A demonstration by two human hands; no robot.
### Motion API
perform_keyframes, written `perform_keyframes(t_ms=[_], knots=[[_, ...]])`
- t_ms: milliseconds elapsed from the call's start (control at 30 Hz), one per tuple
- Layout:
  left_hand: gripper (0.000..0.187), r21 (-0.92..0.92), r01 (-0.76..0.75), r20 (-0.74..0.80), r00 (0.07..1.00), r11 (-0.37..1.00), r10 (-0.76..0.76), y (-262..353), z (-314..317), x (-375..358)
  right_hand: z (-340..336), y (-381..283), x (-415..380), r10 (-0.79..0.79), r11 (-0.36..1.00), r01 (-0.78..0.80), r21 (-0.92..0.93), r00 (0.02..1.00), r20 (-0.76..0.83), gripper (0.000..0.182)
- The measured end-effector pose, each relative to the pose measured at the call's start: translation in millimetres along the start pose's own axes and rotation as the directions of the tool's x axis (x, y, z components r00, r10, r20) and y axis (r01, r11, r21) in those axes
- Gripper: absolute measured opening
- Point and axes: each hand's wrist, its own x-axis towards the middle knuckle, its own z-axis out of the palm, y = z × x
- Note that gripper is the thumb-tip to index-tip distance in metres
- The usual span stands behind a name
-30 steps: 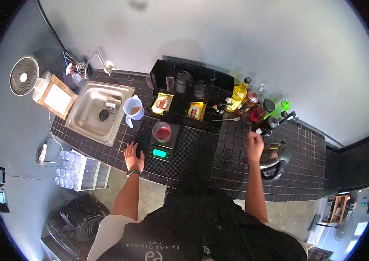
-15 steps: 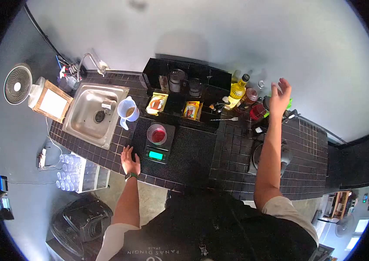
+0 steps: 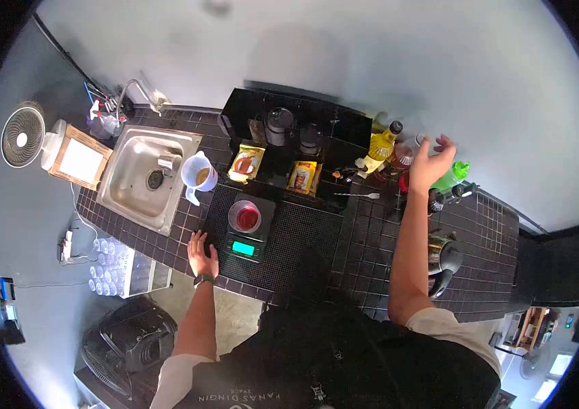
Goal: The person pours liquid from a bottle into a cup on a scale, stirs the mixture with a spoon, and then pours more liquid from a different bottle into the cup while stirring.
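My left hand rests on the counter's front edge with fingers spread, holding nothing. Beside it stands a black digital scale with a lit green display, bearing a clear cup of red liquid. My right hand is over the bottles at the back right, fingers apart and slightly bent; I see nothing in its grasp. Left of that hand are a yellow bottle and a reddish-brown bottle. A bottle with a bright green top stands to its right. My hand and forearm partly hide a red bottle.
A measuring jug with brown liquid stands by the steel sink. Yellow sachets lie against the black shelf. A fork lies on the tiled counter. A kettle is right of my right forearm.
My right hand has come down and slightly left among the bottles, uncovering the green-topped bottle and more of the kettle. My left hand stays at the counter edge.
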Motion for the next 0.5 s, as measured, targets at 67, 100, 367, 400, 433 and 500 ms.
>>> perform_keyframes(t_ms=[67, 100, 367, 400, 433, 500], knots=[[0.048, -0.001, 0.003, 0.014, 1.0, 1.0, -0.003, 1.4, -0.8, -1.8, 25.6, 62.4, -6.1, -0.003, 1.0, 0.003, 0.008, 1.0, 0.003, 0.047], [0.049, 0.0, 0.004, 0.016, 1.0, 1.0, -0.004, 1.2, -1.2, -2.5, 29.6, 68.3, -8.9, 0.053, 0.997, -0.058, 0.051, 0.994, 0.1, 0.044], [0.051, -0.011, 0.0, 0.002, 1.0, 1.0, 0.0, -4.9, 1.9, -3.6, 32.6, 94.6, -15.3, 0.061, 0.976, -0.119, 0.18, 0.952, 0.3, 0.033], [0.051, -0.01, 0.011, -0.002, 1.0, 1.0, -0.011, -3.9, 1.9, -3.2, 27.4, 94.0, -18.2, 0.03, 0.975, -0.094, 0.201, 0.953, 0.302, 0.032], [0.051, -0.013, 0.012, -0.005, 1.0, 1.0, -0.012, -2.1, 1.1, -3.6, 22.5, 87.3, -22.8, -0.004, 0.972, -0.068, 0.223, 0.952, 0.307, 0.031], [0.05, -0.001, 0.033, 0.004, 0.999, 0.999, -0.033, -1.9, -1.0, -4.9, 3.9, 66.9, -30.3, -0.017, 0.968, -0.064, 0.241, 0.947, 0.321, 0.031]])
